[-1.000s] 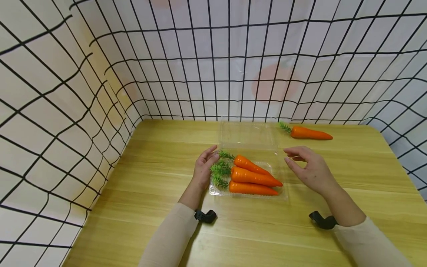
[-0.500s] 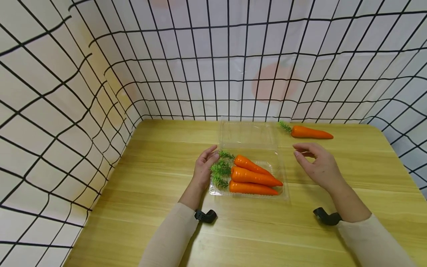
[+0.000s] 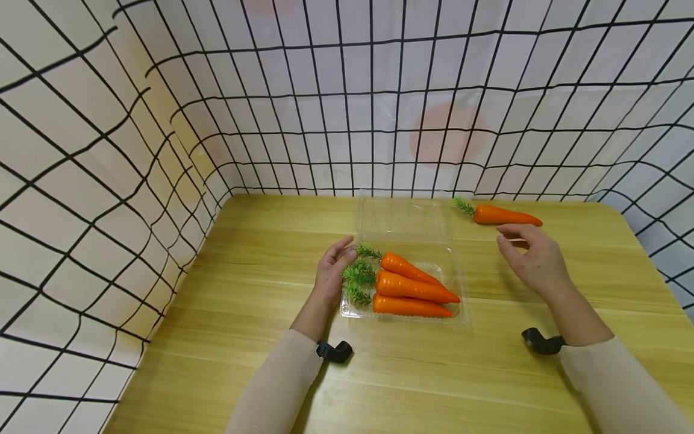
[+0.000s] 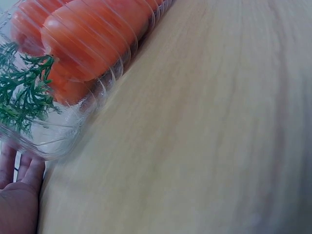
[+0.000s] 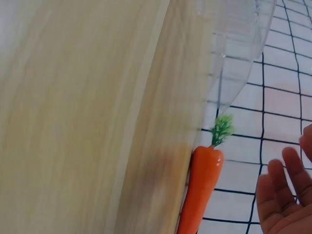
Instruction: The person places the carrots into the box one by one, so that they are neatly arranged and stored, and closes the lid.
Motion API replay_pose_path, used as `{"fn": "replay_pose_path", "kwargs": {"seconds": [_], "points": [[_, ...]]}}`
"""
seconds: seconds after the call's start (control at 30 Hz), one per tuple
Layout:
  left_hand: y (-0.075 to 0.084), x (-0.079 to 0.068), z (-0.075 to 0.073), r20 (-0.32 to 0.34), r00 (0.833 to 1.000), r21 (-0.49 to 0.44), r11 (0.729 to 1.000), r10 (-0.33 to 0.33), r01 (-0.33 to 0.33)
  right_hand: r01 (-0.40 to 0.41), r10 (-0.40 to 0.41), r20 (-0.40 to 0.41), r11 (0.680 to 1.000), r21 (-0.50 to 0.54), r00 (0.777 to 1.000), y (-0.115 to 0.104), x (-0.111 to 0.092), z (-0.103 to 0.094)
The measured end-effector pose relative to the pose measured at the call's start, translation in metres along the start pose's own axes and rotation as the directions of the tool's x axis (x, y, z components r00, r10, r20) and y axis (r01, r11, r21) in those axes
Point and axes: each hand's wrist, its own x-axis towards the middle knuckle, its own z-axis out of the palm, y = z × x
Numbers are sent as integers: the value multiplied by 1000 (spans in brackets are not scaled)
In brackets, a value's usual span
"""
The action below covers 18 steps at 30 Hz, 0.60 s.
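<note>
One glossy orange toy carrot (image 3: pixel 506 215), green-topped, is lying at the table's (image 3: pixel 260 259) far edge; three more carrots (image 3: pixel 414 287) are filling an open clear clamshell box (image 3: pixel 402 218). Right hand (image 3: pixel 534 259) is hovering just before the lone carrot — fingers loosely bent, holding nothing. Left hand (image 3: pixel 329 273) is resting at the box's left end — fingers relaxed, gripping nothing.

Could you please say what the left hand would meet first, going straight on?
Probably the box: the left hand points at it in the left wrist view, though whether they already touch is unclear.
</note>
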Motion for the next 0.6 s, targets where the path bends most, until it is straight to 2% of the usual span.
{"fn": "replay_pose_path", "kwargs": {"seconds": [0.2,0.6], "points": [[1,-1,1,0,1000,-11,1000,6,-6,-62,63,35,998,-33,997,10,10,-2],[-1,1,0,4,1000,-22,1000,14,-14,-106,119,106,987,-120,987,39,44,-8]]}}
